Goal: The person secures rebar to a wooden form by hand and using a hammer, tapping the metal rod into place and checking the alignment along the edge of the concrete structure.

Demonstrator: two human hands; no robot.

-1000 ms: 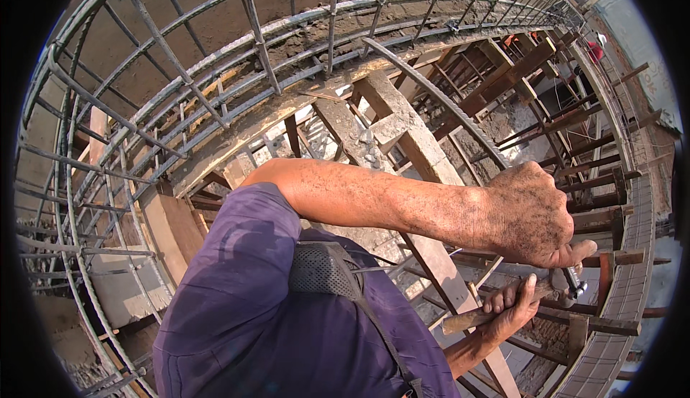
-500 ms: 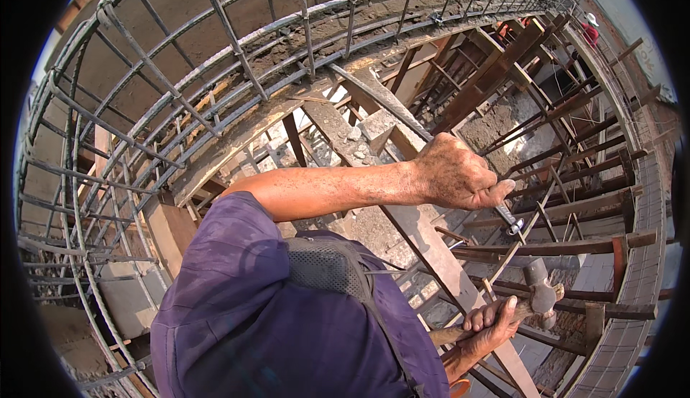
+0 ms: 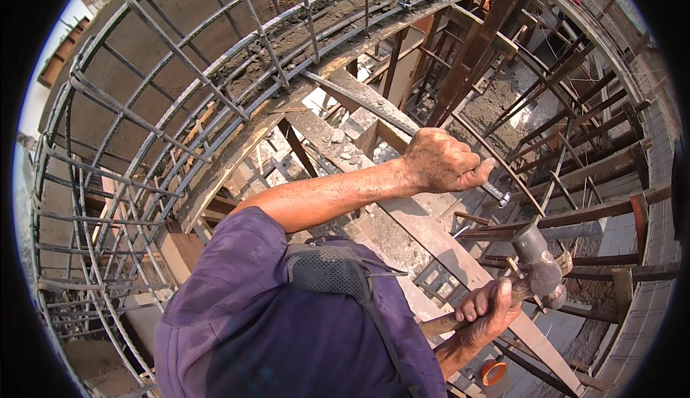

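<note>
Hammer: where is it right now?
In the head view's lower right, the hammer is gripped by the right hand, below the tip of the metal bar.

1. Loose dirt (image 3: 287, 47) is spread along a curved ledge (image 3: 233, 150), among the lower bars of a steel cage (image 3: 262, 35).
2. A thin wood strip (image 3: 287, 110) is laid on the ledge, just beside the cage.
3. A plank (image 3: 310, 126) is run outward from the cage, and grey rubble (image 3: 339, 138) is scattered on it.
4. Farther from the cage, a long board (image 3: 447, 253) is coated with pale dust.
</note>
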